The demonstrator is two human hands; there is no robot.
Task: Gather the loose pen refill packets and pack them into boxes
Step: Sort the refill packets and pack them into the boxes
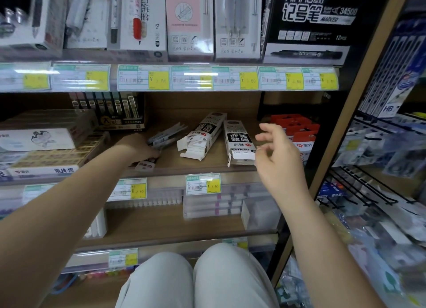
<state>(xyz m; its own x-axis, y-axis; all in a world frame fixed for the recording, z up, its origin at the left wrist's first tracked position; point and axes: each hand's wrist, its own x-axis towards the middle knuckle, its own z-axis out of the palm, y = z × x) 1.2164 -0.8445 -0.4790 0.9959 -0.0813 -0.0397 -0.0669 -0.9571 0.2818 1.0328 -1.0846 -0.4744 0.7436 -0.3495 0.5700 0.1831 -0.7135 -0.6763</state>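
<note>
A stationery shop aisle. Wooden shelves (pixel 198 169) are carrying boxed pens (pixel 138 17) and a black marker box (pixel 311 19), with yellow price labels (pixel 159 80) running along each shelf edge. Packaged goods are hanging from wire hooks (pixel 359 187) on the rack at right.

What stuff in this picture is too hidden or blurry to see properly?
All in the head view:
- Left hand: motion-blurred, so its hold on the loose refill packets is unclear.
- Packet count: blurred and overlapping.
- Two open boxes: contents hidden by their flaps and walls.
- Price labels: digits too small and glare-washed.
- Right hand: covers part of the orange packs.
</note>
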